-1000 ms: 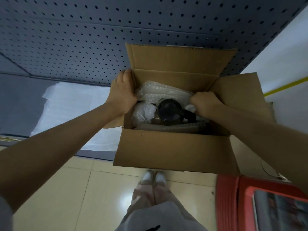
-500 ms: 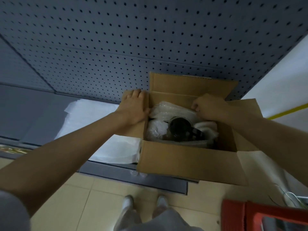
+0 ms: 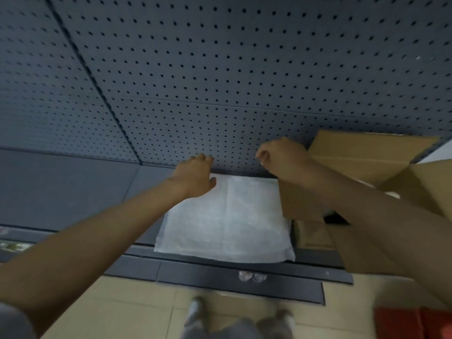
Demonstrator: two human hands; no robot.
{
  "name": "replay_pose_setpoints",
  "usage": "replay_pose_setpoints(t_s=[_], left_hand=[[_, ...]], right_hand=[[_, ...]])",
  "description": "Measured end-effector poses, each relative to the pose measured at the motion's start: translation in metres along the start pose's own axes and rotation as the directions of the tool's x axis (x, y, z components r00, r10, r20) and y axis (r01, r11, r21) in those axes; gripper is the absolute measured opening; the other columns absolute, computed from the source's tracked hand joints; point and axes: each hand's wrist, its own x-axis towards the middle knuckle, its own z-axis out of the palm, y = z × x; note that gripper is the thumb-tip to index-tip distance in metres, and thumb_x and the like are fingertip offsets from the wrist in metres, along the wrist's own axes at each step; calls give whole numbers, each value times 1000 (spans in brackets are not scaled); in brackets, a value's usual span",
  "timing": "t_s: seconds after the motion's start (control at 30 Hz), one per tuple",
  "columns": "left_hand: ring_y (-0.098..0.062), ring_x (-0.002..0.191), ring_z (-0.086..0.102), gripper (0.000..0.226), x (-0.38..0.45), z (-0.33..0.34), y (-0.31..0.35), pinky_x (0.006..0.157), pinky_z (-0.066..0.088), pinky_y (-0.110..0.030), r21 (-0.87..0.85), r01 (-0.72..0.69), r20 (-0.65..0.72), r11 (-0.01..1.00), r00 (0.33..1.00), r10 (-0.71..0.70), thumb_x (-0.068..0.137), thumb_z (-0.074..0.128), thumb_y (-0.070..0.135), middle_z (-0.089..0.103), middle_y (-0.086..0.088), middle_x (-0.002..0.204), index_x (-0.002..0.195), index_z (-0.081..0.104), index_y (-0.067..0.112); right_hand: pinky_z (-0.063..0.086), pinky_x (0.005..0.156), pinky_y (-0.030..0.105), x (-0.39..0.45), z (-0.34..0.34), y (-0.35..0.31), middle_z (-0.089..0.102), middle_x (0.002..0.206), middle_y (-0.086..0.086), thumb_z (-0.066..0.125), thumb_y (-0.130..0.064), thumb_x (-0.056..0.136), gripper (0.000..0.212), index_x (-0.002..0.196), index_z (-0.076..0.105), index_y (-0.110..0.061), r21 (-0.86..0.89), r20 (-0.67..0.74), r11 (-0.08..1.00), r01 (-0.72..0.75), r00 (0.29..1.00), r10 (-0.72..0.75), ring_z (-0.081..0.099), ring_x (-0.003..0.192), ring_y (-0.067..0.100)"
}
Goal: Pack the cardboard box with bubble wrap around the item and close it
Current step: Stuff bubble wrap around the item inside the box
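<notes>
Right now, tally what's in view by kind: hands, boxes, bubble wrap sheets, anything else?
Hands: 2, left hand and right hand
Cardboard box: 1, flaps open
Bubble wrap sheet on the shelf: 1
Red bin on the floor: 1
Total: 5

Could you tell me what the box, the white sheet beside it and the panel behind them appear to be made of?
The box looks like plain brown corrugated cardboard, matte, with creased flaps. The white sheet appears to be translucent bubble wrap or a similar soft plastic, faintly textured with a fold line; blur leaves it open. The back panel is dark grey pegboard with regular holes, probably painted metal.
</notes>
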Motion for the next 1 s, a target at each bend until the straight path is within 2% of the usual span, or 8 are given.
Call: replay_pose_setpoints(t_s=[0.1, 0.2, 0.33, 0.4, 0.47, 0.57, 0.77, 1.0], left_hand=[[-30, 130, 40, 61, -5, 5, -32, 101, 38, -41, 4, -18, 44, 1000, 999, 17, 95, 46, 39, 36, -11, 147, 146, 26, 13], [-30, 132, 38, 59, -6, 16, -51, 104, 36, -40, -33, -35, 90, 999, 995, 38, 95, 45, 37, 34, -10, 149, 146, 26, 14], [-30, 134, 35, 58, -7, 33, -68, 106, 32, -41, -67, -31, 146, 997, 988, 41, 96, 43, 37, 30, -10, 151, 147, 25, 15], [-29, 131, 37, 57, -7, 42, -77, 103, 35, -40, -80, -37, 177, 996, 983, 50, 96, 42, 36, 34, -9, 147, 146, 26, 15], [-28, 129, 39, 56, -8, 51, -84, 102, 37, -39, -81, -41, 224, 996, 973, 58, 97, 42, 36, 35, -9, 145, 146, 26, 16], [-28, 127, 41, 55, -6, 62, -94, 100, 39, -38, -64, -35, 272, 997, 961, 51, 97, 42, 35, 36, -9, 144, 146, 27, 16], [-28, 126, 44, 54, -1, 69, -95, 100, 42, -39, -62, -50, 303, 997, 951, 66, 97, 42, 35, 37, -9, 144, 146, 29, 15], [-28, 127, 42, 54, 6, 66, -90, 100, 42, -39, -54, -76, 294, 996, 952, 88, 97, 41, 34, 37, -10, 143, 145, 29, 14]], right_hand=[[50, 86, 27, 9, 27, -41, 67, 118, 6, 47, -8, 95, 29, 115, 67, -14, 51, 12, 998, -23, 1000, 22, 62, 102, 23], [45, 92, 27, 12, 68, -60, 60, 127, 7, 51, -9, 93, 31, 122, 62, -13, 20, 87, 999, -47, 995, 45, 56, 112, 23], [43, 101, 36, 18, 130, -52, 49, 135, 13, 53, -9, 90, 41, 131, 49, -6, -79, 177, 950, -302, 933, 312, 47, 122, 30], [29, 111, 50, 16, 152, -34, 27, 150, 17, 58, -21, 90, 64, 145, 29, -8, -163, 222, 871, -464, 843, 490, 27, 137, 38], [14, 114, 61, 7, 172, -15, -8, 159, 15, 61, -37, 88, 93, 152, -2, -11, -204, 334, 810, -550, 738, 585, -2, 145, 39], [7, 113, 64, -5, 201, 3, -31, 153, 14, 62, -44, 86, 107, 149, -19, -13, -284, 353, 824, -490, 746, 565, -21, 142, 39], [14, 115, 58, 1, 202, 15, -26, 156, 11, 52, -26, 93, 85, 152, -8, -18, -319, 334, 833, -453, 769, 546, -15, 145, 36], [30, 110, 49, 2, 201, 24, -16, 157, 17, 56, -2, 88, 81, 150, 10, -23, -427, 205, 808, -406, 826, 525, -2, 144, 41]])
